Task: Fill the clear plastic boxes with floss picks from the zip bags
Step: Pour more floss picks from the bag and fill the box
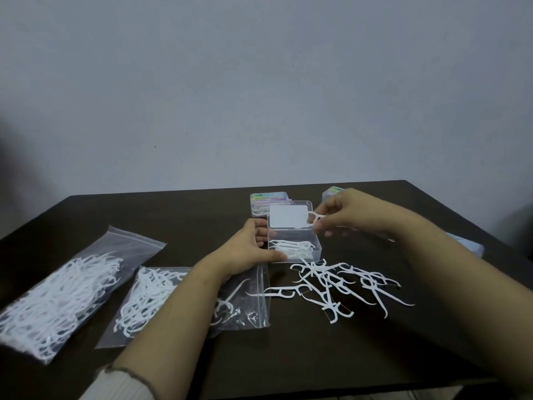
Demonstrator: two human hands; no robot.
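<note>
An open clear plastic box [315,246] sits mid-table with its lid [290,215] raised behind it and several white floss picks inside. My left hand [250,251] holds the box's left side, thumb along its front edge. My right hand [350,212] pinches one floss pick [317,218] above the box's right end. A loose pile of floss picks [341,281] lies in front of the box to the right. Two zip bags hold more picks: one [62,295] at the far left, another [155,298] under my left forearm, its mouth toward the box.
A closed labelled box [266,201] stands behind the open one, and another [331,193] peeks out behind my right hand. Something light blue [468,245] lies beyond my right forearm. The dark table [288,356] ends at a grey wall at the back.
</note>
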